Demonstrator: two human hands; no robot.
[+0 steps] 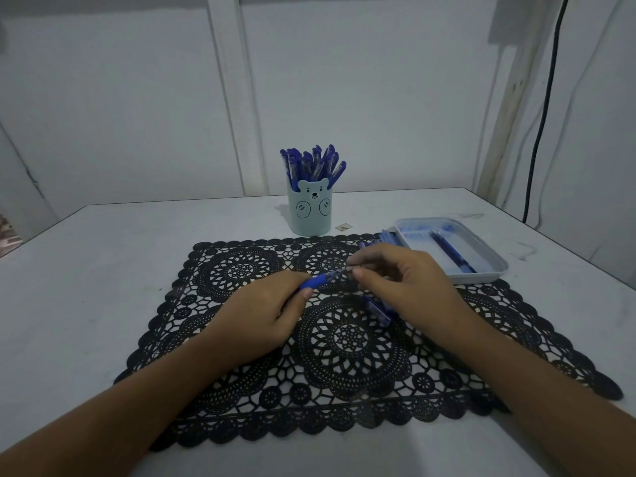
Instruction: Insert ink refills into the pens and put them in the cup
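Blue plastic marks the pen (318, 279) being worked on at the centre of the frame, just above the black lace mat (344, 356). The step in hand is judged to be the feeding of a thin refill (344, 271) into the open end of the barrel. It would be done well if the barrel were kept steady and the refill lined up straight with it before being pushed, so that nothing is bent. The push should be kept gentle until the tip is seated.

The left hand (265, 315) is curled round the pen's blue grip, thumb and fingers closed on it. The right hand (402, 287) is closed in a thumb-and-forefinger pinch on the refill at the pen's right end; how far it has gone in cannot be told. The hands are held close together, joined only through the pen.

A few loose pens (378, 309) are partly hidden beneath the right hand. The cup (311, 215) is seen at upper centre, just behind the mat and already packed with pens. At the right of the frame, spare refills (454, 253) are left in the tray (488, 270).
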